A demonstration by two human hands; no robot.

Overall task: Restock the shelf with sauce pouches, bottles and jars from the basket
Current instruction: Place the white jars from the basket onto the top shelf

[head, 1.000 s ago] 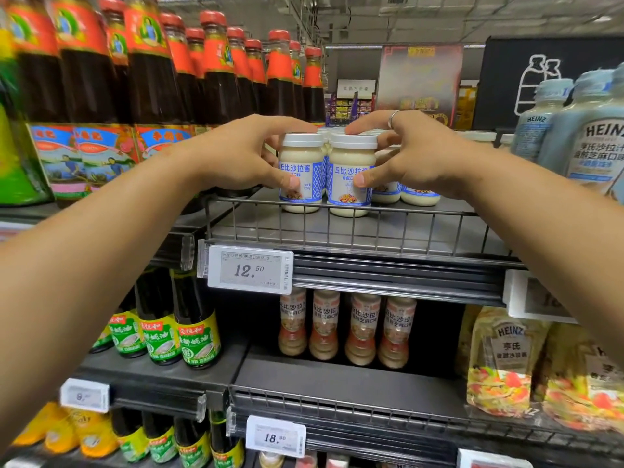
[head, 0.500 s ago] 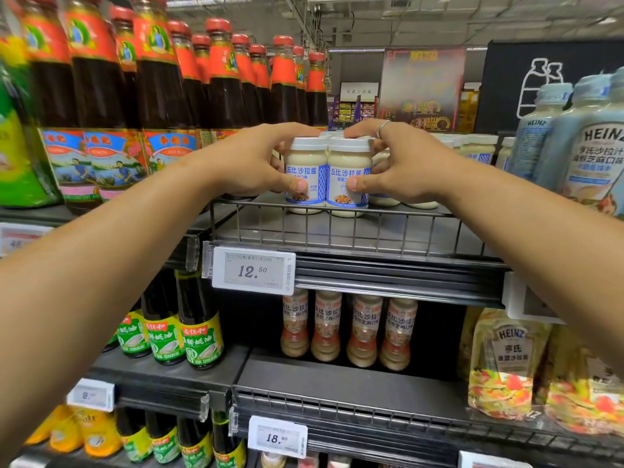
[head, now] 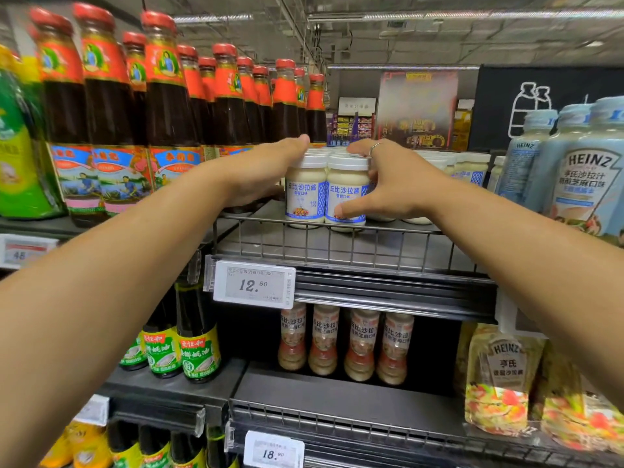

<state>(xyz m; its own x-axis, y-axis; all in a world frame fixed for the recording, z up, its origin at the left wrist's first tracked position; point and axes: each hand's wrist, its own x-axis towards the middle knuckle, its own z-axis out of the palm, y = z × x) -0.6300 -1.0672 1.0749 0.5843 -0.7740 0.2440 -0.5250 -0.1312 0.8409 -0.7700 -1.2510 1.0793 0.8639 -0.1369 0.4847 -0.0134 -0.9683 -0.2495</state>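
Two white-lidded salad-dressing jars, the left jar and the right jar, stood side by side & touching at the front of the wire-railed shelf, w/ more jars of the same kind in rows behind. The left hand lay along the left jar's outer side, fingers fairly straight over the lid edge, thumb hidden, so a true grip couldn't be confirmed. The right hand cupped the right jar, fingers curled round the lid & back, thumb pressed on the label low down.

Risks, as a judgement: jars looked like glass, top-heavy when pushed at the lid; uneven pressure from one side could tip one fwd over the low rail or knock the row behind. Squeezing the pair together then letting go abruptly could leave them skewed. The tall sauce bottles just left were near the left wrist, so an elbow swing might clip them.

Vs. half a sec. earlier: the left thumb had been visible on the left jar's label, now tucked out of sight; the fingers looked flatter. Jars sat in about the same spot on the shelf.
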